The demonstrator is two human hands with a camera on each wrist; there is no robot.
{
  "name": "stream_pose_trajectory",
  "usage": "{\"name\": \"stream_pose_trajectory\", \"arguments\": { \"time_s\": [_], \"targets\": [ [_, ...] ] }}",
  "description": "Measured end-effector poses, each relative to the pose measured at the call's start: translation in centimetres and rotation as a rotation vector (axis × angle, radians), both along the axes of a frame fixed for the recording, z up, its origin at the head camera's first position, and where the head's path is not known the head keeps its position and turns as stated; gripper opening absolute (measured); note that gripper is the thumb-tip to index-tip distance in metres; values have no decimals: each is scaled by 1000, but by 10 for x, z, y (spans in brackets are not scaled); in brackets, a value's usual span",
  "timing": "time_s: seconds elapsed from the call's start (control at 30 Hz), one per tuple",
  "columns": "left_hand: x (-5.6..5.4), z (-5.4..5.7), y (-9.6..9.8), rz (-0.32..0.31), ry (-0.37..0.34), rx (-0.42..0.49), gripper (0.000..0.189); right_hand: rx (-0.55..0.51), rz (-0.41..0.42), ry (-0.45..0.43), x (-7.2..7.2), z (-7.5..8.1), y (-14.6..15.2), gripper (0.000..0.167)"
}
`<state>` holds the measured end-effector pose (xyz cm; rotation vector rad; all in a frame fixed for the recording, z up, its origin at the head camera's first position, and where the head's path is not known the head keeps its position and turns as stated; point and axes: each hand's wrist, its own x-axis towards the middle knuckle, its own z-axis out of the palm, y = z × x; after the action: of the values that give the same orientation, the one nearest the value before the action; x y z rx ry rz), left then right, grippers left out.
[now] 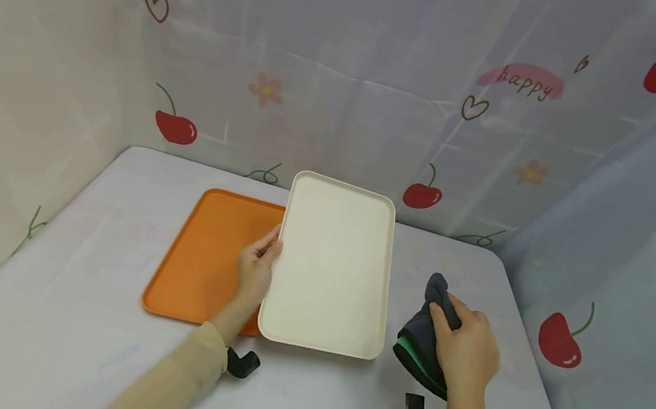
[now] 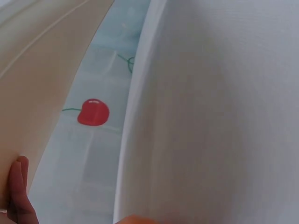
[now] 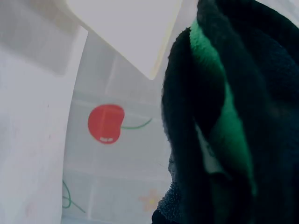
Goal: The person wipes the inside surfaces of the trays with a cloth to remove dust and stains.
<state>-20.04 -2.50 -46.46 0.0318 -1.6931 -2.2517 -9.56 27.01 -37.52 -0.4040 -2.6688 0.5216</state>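
A cream rectangular tray (image 1: 330,269) is held up at a tilt by my left hand (image 1: 256,268), which grips its left edge. In the left wrist view, fingertips (image 2: 18,186) show against the tray (image 2: 32,93). My right hand (image 1: 467,344) pinches a folded dark grey cloth (image 1: 427,331) with black edging and a green inner side, to the right of the tray. The cloth (image 3: 224,116) hangs close before the right wrist camera, and a corner of the cream tray (image 3: 135,32) shows beyond it. The right hand itself is hidden in that view.
An orange tray (image 1: 197,255) lies on the white-covered table (image 1: 61,305), partly hidden behind the cream tray and left forearm. A curtain (image 1: 342,114) printed with cherries, hearts and flowers surrounds the back and sides. Black camera mounts (image 1: 242,364) jut out at both wrists.
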Motion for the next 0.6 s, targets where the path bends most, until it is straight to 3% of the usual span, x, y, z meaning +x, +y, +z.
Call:
{"name": "stream_pose_trajectory", "arguments": {
  "time_s": [0.33, 0.5, 0.6],
  "targets": [
    [-12, -16, 23, -70, -101, -70, 36, -32, -40, -18, -5, -7, 23, 45],
    [-1, 4, 33, -79, -111, -138, 35, -52, -56, -23, -5, -10, 27, 45],
    [-5, -6, 39, -64, -128, -162, 35, -52, -55, -18, -5, -10, 27, 45]
  ]
}}
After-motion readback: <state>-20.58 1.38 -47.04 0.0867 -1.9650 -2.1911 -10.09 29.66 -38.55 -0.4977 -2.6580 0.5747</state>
